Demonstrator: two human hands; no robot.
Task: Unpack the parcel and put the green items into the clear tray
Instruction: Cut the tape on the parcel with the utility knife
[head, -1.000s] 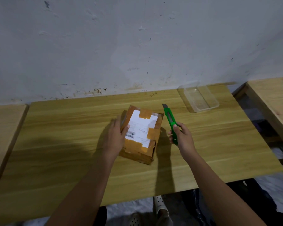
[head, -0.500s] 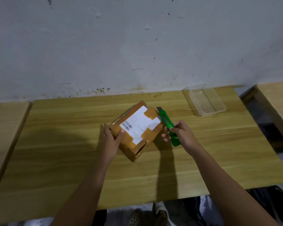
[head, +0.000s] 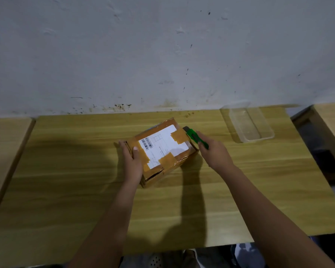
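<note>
Parcel (head: 163, 149) turned further, clear tray (head: 249, 124) unobstructed

Both forearms bare — no sleeves, left hand (head: 132, 161) and right hand (head: 214, 151).

glossy taped cardboard parcel (head: 163, 149), clear plastic tray (head: 249, 123), matt wooden table (head: 66, 180)

The parcel (head: 159, 151) at the middle of the table (head: 66, 190) is brown, with glossy tan tape and a white label carrying a black barcode. The knife (head: 196, 139) is bright green. The table is yellow-brown, wood-grained.
</note>
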